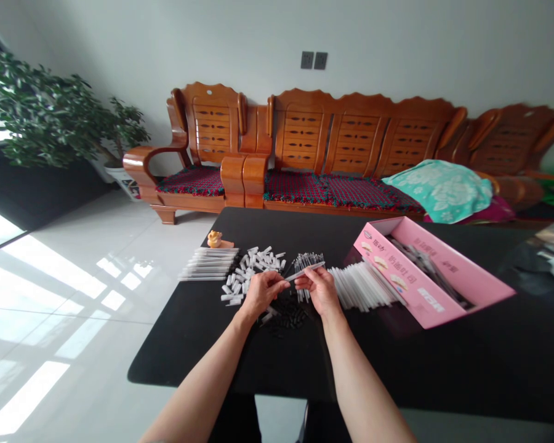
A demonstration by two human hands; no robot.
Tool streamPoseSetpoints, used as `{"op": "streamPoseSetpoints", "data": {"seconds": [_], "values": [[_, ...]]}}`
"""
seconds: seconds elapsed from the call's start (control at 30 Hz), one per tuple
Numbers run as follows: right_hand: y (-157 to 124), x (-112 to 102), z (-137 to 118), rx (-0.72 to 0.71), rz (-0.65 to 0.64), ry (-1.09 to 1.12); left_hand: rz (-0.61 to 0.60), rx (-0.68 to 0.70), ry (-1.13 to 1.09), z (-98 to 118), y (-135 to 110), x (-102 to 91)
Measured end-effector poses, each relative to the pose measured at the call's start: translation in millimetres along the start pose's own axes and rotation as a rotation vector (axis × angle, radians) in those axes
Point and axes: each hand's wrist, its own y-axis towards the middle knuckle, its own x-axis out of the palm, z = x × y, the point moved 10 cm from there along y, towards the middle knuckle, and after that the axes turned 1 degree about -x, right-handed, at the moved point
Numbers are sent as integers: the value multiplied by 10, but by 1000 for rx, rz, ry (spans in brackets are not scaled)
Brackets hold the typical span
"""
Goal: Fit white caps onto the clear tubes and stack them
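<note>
My right hand (321,289) is closed on a slim white pen barrel (314,267), held slanted above the table. Its lower left end reaches the pinched fingertips of my left hand (262,291); any small part between them is too small to make out. Loose white pen caps (253,266) lie heaped beside my left hand. Behind my right hand is a bunch of thin refills (308,259) with dark tips. Small black pieces (290,312) are scattered below the hands. To the right, white barrels (362,285) lie in a row.
Several white pens (208,264) lie lined up at the table's left, by a small yellow figurine (215,239). A pink box (418,289) with dark thin items stands on the right of the black table (203,344). Behind are wooden sofas (300,132) and a plant (55,117).
</note>
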Motion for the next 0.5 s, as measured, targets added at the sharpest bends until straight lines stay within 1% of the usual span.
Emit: {"op": "streamPoseSetpoints", "data": {"seconds": [0.1, 0.27, 0.33, 0.37, 0.4, 0.47, 0.5], "values": [[-1, -8, -6, -3, 14, 1, 41, 16, -17, 19, -8, -46], [-9, -1, -6, 0, 4, -5, -44, 13, 118, 15, -41, 42], [-6, -13, -6, 0, 3, 0, -47, 19, 179, 85, -37, 2], [-2, -28, -10, -4, 11, 8, -39, 34, 225, 173, -32, -45], [4, -46, -14, -9, 23, 18, -27, 66, 283, 312, -31, -104], [14, -79, -26, -20, 47, 40, -44, 167, 401, 707, -76, -180], [19, -87, -31, -23, 55, 47, -83, 224, 439, 925, -140, -177]]}}
